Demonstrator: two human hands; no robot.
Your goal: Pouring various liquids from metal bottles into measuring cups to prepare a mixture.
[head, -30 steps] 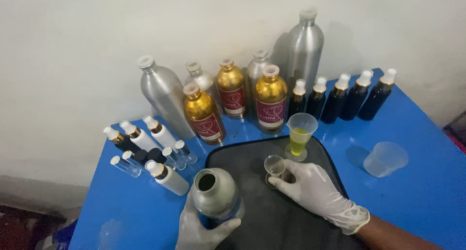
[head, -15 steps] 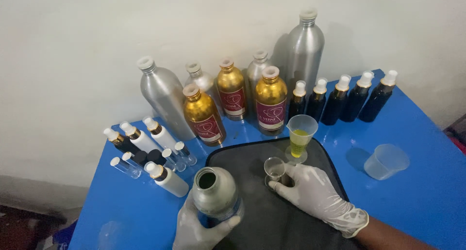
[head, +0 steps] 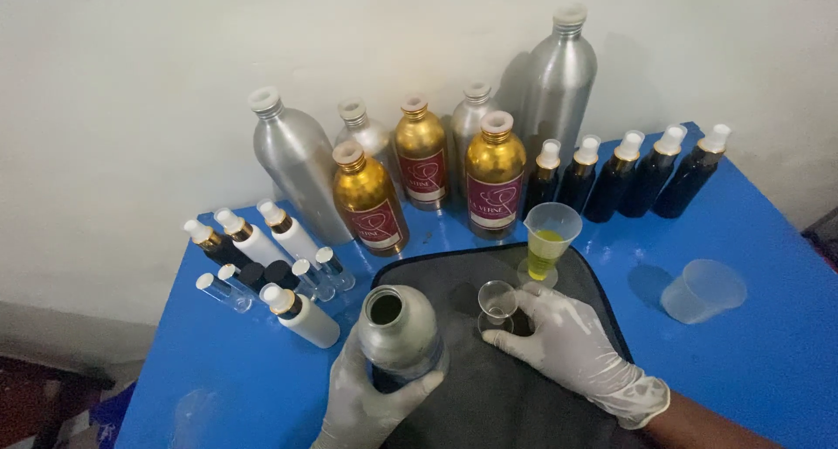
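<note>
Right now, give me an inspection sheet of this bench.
Surface: blue table with a dark mat at front centre.
Job's things: open silver bottle; small clear funnel on the mat.
Clutter: measuring cup with yellow liquid; empty plastic cup; gold bottles; tall silver bottles; dark spray bottles; small white and clear vials.
Grippers: gloved left hand grips the silver bottle; gloved right hand touches the funnel.
Cables: nothing seen.
Surroundings: pale wall behind.
</note>
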